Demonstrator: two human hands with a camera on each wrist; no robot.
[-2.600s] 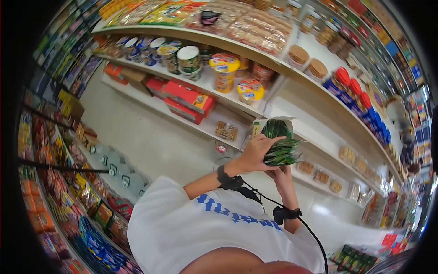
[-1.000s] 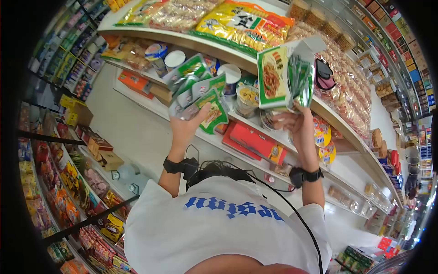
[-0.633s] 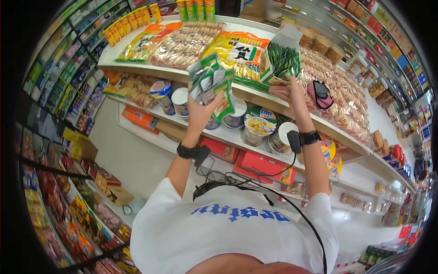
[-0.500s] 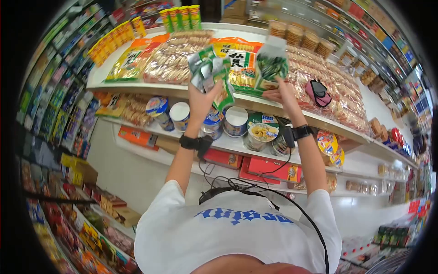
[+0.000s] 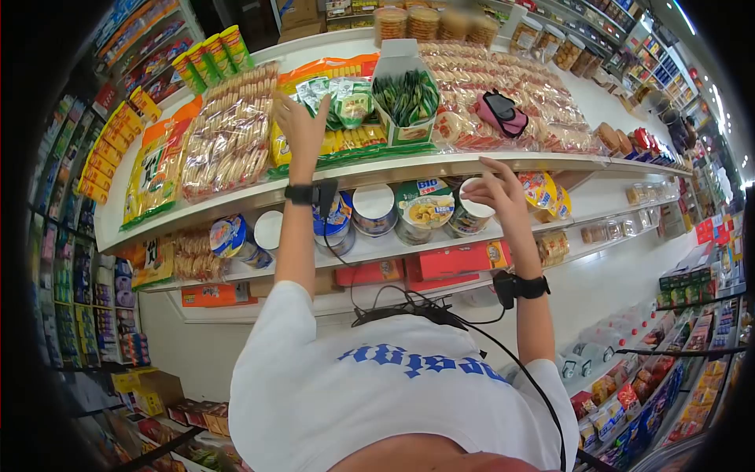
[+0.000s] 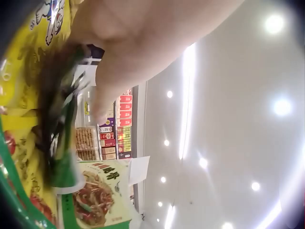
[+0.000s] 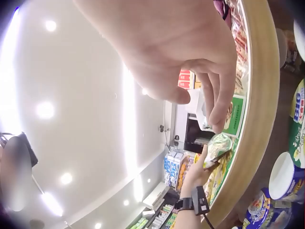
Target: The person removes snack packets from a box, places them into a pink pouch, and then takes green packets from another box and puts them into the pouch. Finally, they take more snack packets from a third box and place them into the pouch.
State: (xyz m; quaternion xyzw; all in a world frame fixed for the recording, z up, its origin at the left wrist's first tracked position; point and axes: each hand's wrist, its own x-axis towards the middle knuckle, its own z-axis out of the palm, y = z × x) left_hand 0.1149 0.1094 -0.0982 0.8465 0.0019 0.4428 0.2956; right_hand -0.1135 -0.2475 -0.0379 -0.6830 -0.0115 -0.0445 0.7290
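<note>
In the head view, my left hand [image 5: 301, 130] is over the top shelf, its fingers and thumb spread. Its thumb overlaps several green-and-white sachets [image 5: 350, 106], which lie on a yellow snack bag [image 5: 334, 141]. Part of the left hand fills the top of the left wrist view, beside blurred dark sachets. Right of the loose sachets, an opened carton [image 5: 413, 132] stands upright with its flap raised, packed with green sachets [image 5: 405, 98]. A noodle dish is printed on the carton's front. My right hand [image 5: 503, 197] hovers before the shelf edge, fingers loosely bent, holding nothing.
A pink-and-grey pouch [image 5: 503, 114] lies on wrapped biscuits right of the carton. Cup noodles [image 5: 425, 212] line the shelf below, with red boxes [image 5: 452, 259] under them. The top shelf's front edge [image 5: 377, 171] runs between the hands. Cables [image 5: 401, 303] hang by the shirt.
The carton now stands on the shelf, released by the right hand, which has drawn back. The sachets that the left hand gripped now lie on the yellow bag, and its fingers have spread.
</note>
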